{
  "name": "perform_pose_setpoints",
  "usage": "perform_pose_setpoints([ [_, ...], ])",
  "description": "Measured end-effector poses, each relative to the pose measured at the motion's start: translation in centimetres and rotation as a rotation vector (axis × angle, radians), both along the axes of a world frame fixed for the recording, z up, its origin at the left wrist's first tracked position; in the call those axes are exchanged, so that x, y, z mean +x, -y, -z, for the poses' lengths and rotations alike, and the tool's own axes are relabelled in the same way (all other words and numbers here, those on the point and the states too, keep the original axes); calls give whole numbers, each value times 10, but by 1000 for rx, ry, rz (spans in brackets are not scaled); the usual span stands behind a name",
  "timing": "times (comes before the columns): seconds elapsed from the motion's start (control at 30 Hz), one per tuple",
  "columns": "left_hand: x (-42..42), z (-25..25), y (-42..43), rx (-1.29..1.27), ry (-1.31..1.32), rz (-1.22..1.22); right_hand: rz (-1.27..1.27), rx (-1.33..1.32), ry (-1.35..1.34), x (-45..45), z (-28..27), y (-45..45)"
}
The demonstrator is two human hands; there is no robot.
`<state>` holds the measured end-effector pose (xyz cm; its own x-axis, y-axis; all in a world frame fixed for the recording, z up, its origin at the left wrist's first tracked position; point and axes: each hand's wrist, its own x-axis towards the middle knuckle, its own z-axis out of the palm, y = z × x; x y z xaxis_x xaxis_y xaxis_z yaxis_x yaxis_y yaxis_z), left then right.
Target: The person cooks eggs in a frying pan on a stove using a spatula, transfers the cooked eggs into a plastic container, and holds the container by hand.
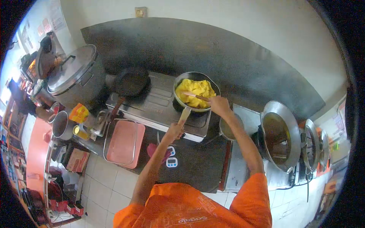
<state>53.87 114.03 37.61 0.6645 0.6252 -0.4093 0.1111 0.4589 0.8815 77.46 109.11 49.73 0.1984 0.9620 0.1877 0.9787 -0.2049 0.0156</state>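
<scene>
My left hand (175, 131) is closed around the pale handle of a deep frying pan (217, 90), which sits on the right side of a steel stove (161, 100). Soft yellow food (197, 87) is heaped in the pan; I cannot tell its exact kind. Over the pan's right rim, my right hand (219, 104) grips the brown handle of a spatula (203, 98). Its pinkish blade lies in the yellow food and is partly hidden by it.
A dark skillet (131, 81) rests on the stove's left side, beside a large lidded pot (78, 74). In front are a pink tray (121, 146) and two timers (172, 162). A small pot (231, 127) and a wide wok (279, 133) stand to the right.
</scene>
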Motion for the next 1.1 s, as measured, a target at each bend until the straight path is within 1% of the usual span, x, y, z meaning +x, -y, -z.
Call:
perform_pose_setpoints([
  [0.03, -1, -4, 3, -44, 40, -7, 22, -3, -19, -2, -13, 12],
  [0.13, -2, -12, 6, 104, -22, -18, 130, 60, -39, -2, -29, 32],
  [0.17, -2, -14, 4, 87, -18, -6, 171, 83, -43, -2, -27, 36],
  [0.27, -6, -15, 8, 50, -18, 18, 202, 29, 100, 5, 15, 34],
  [0.37, -2, -9, 4, 69, 16, 8, 121, -43, 113, 2, 18, 43],
  [0.4, 0, 3, 0, 64, 19, 8, 139, -23, 109, 3, 8, 45],
  [0.47, 1, 8, -1, 63, 24, 11, 171, 11, 88, -1, -12, 50],
  [0.57, -3, 1, 3, 56, 53, 15, 195, 103, 106, -23, -3, 49],
  [0.67, -6, 0, 3, 22, 64, 45, 116, 66, 94, -27, 25, 48],
  [0.73, -3, 7, -2, 23, 34, 52, 108, 88, 88, -21, 11, 52],
  [0.8, -3, 15, 1, 384, 50, 214, 116, 69, 63, -20, -11, 62],
  [0.83, -6, 18, 1, 585, 40, 242, 105, 49, 39, -23, -24, 62],
  [0.87, -1, 21, 10, 498, 55, 190, 170, 37, -2, -25, -29, 67],
  [0.9, 6, 25, 20, 424, 69, 134, 170, 42, 80, -25, -28, 67],
  [0.93, 15, 28, 27, 343, 89, 74, 150, 66, 85, -17, -24, 66],
  [1.0, 27, 30, 28, 269, 129, -21, 140, 112, 63, 15, -4, 70],
  [1.1, 39, 30, 19, 205, 152, -115, 218, 153, 65, 79, 39, 44],
])
